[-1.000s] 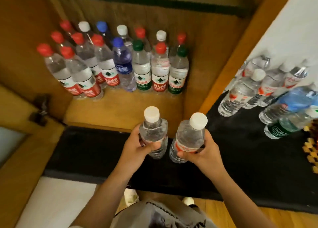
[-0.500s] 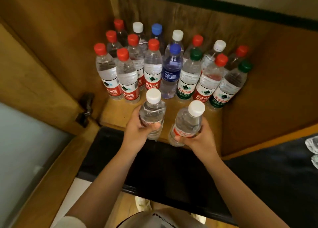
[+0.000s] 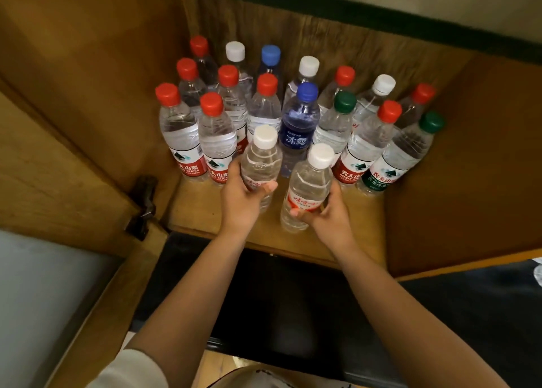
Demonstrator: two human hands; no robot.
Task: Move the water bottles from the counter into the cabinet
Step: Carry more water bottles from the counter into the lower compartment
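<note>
Dim warm light; cabinet [image 3: 440, 182] interior shadowed; bottle caps sharp; wide-angle bending at edges; lower frame dark.

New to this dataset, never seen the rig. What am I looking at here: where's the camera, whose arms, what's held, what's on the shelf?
There is no robot. A person wears one wide-angle camera on the head, looking forward and down, so the two bare arms entering from the bottom are their own.

The left hand has its grip round a clear white-capped bottle. The right hand holds a second white-capped bottle with a red label.

Both are over the wooden cabinet shelf, in front of a cluster of upright bottles with red, white, blue and green caps. Whether the held bottles already touch the shelf, I cannot tell.

The dark strip below is the counter.
</note>
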